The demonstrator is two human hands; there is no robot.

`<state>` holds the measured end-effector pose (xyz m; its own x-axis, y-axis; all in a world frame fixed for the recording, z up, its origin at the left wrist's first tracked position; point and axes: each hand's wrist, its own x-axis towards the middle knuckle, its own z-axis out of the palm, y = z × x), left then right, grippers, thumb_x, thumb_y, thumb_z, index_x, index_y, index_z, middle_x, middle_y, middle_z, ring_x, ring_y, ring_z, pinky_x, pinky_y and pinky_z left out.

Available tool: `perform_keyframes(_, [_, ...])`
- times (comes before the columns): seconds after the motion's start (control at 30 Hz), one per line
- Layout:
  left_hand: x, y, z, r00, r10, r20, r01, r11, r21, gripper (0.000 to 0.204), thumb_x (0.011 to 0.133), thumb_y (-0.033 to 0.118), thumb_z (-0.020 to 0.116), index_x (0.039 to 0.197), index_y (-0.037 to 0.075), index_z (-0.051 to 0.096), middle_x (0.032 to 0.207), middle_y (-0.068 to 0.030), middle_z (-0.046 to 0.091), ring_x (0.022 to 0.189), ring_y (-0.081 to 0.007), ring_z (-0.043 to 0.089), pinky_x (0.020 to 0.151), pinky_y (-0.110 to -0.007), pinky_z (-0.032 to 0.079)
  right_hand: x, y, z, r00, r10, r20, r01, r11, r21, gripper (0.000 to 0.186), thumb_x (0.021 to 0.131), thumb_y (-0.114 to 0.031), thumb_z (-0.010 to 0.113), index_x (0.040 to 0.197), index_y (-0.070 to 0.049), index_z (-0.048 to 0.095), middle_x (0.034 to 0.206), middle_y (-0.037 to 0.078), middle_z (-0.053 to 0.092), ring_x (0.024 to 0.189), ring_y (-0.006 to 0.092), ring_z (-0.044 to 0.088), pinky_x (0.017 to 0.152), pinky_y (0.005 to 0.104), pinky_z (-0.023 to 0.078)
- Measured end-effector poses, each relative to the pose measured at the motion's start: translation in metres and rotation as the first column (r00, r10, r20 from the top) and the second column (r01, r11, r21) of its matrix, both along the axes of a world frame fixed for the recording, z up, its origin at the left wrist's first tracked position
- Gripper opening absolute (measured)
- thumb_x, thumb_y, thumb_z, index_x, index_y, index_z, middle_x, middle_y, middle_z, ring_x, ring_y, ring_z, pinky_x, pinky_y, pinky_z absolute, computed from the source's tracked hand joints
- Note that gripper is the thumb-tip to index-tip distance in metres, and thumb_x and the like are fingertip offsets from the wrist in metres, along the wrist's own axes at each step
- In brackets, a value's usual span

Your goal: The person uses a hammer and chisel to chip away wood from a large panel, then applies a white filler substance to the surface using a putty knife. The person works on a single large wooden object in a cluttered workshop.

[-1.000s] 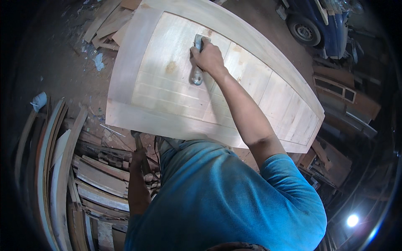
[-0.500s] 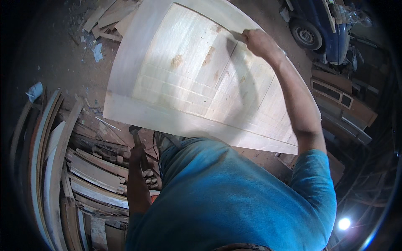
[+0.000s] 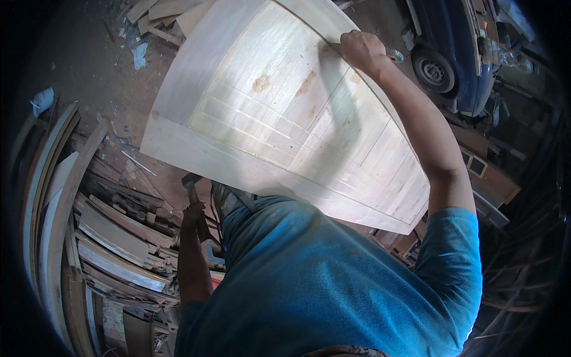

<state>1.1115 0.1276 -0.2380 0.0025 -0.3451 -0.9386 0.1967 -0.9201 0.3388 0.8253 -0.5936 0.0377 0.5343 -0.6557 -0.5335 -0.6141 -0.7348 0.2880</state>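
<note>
A large pale wooden panel (image 3: 238, 131), with a raised border, inset boards and brownish patches, fills the middle. My right hand (image 3: 361, 52) is closed on a metal scraper (image 3: 394, 56) at the inner groove of the panel's far border; its blade end is mostly hidden by the fingers. Low at the left, beside the panel's near edge, my left hand (image 3: 192, 215) is closed around a tool with a dark, wide head (image 3: 191, 180), too dim to name exactly.
Long curved boards (image 3: 89, 196) and stacked timber (image 3: 125, 250) lie at lower left. Wood offcuts (image 3: 157, 18) and white scraps (image 3: 140, 56) are on the floor (image 3: 83, 71) beyond. A dark blue vehicle (image 3: 455, 41) stands at upper right, with more boards (image 3: 499, 178) below it.
My right hand has moved from the panel's middle up and right to the far border. The panel appears shifted and slightly turned in view. My left hand stays low on its tool.
</note>
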Motion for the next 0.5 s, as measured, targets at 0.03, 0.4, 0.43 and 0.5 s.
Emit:
perform_keyframes(0.03, [-0.003,-0.005,0.003,1.000,-0.007,-0.005,0.007,1.000,0.023,0.025,0.095,0.012,0.066,0.119,0.007,0.072,0.110,-0.0026,0.072,0.098,-0.0129,0.067,0.084,-0.032,0.054,0.005,-0.002,0.002,1.000,-0.006,-0.005,0.006,1.000,0.016,0.020,0.086,-0.008,0.060,0.095,0.002,0.075,0.098,0.025,0.074,0.091,0.0392,0.075,0.079,0.0451,0.061])
perform_keyframes(0.4, [0.002,0.039,-0.045,0.990,-0.055,0.130,0.093,0.946,-0.310,0.017,0.090,0.023,0.070,0.096,0.007,0.075,0.084,-0.0013,0.069,0.075,-0.0123,0.064,0.066,-0.031,0.051,0.012,-0.034,0.021,0.990,0.021,-0.137,0.005,0.983,0.185,0.025,0.093,-0.014,0.060,0.107,0.001,0.074,0.115,0.021,0.073,0.111,0.0385,0.069,0.093,0.0468,0.057])
perform_keyframes(0.43, [0.000,0.039,-0.046,0.989,-0.064,0.132,0.097,0.959,-0.266,0.016,0.091,0.022,0.070,0.096,0.007,0.075,0.084,-0.0015,0.069,0.075,-0.0121,0.064,0.066,-0.030,0.051,0.011,-0.039,0.021,0.990,0.016,-0.142,0.009,0.985,0.174,0.025,0.092,-0.013,0.060,0.108,0.000,0.074,0.117,0.022,0.072,0.112,0.0389,0.070,0.093,0.0469,0.057])
perform_keyframes(0.5, [-0.005,0.016,-0.029,0.993,-0.027,0.114,0.035,0.997,-0.068,0.014,0.092,0.019,0.069,0.096,0.007,0.075,0.086,-0.0019,0.069,0.076,-0.0117,0.064,0.067,-0.030,0.050,0.016,-0.040,0.019,0.988,0.018,-0.154,0.006,0.988,0.153,0.026,0.091,-0.012,0.059,0.109,-0.001,0.074,0.119,0.022,0.072,0.111,0.0391,0.070,0.092,0.0467,0.058])
